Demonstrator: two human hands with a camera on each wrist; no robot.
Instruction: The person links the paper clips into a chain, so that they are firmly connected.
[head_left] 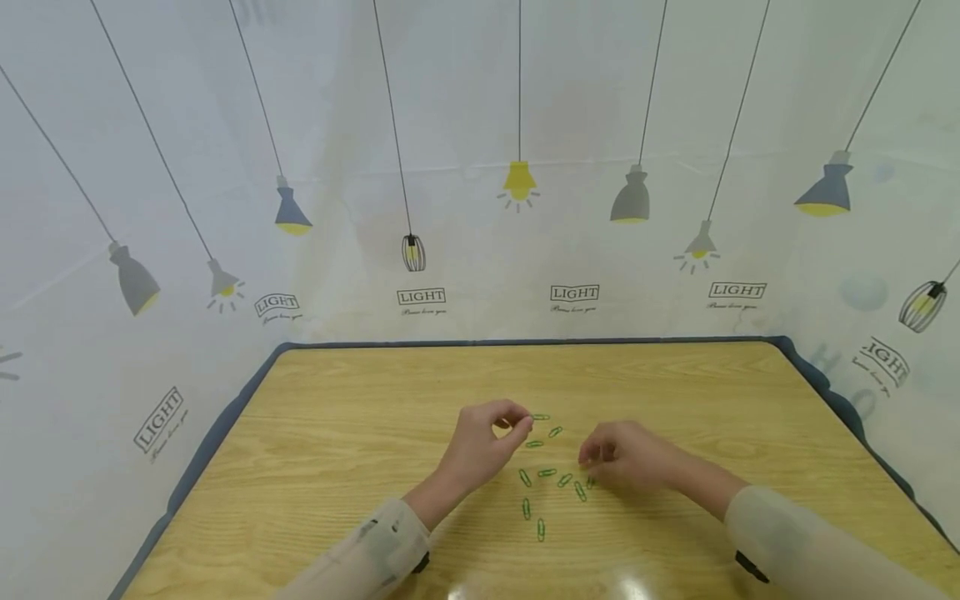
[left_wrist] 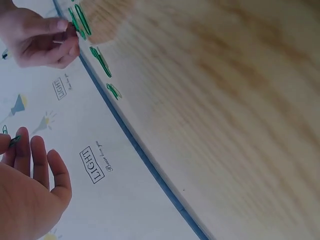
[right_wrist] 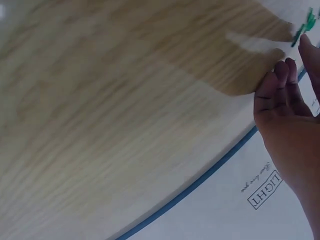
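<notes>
My left hand (head_left: 483,437) pinches a green paper clip (left_wrist: 15,140) between thumb and forefinger, over the middle of the wooden table (head_left: 360,400). Its other fingers spread loosely in the left wrist view. To the right, my right hand (head_left: 630,454) hovers low, fingers curved. Its thumb tip is right at a green paper clip (head_left: 591,482) at the near end of the hand. The right wrist view shows a gap between that thumb and the fingers (right_wrist: 280,85). Several more green paper clips (head_left: 547,472) lie scattered between the hands and toward me.
A white sheet (head_left: 480,92) printed with hanging lamps rises behind and at both sides of the table. Dark blue trim (head_left: 225,421) runs along the table's edge. Beige sleeves (head_left: 375,546) cover both forearms, with light reflections on the near tabletop.
</notes>
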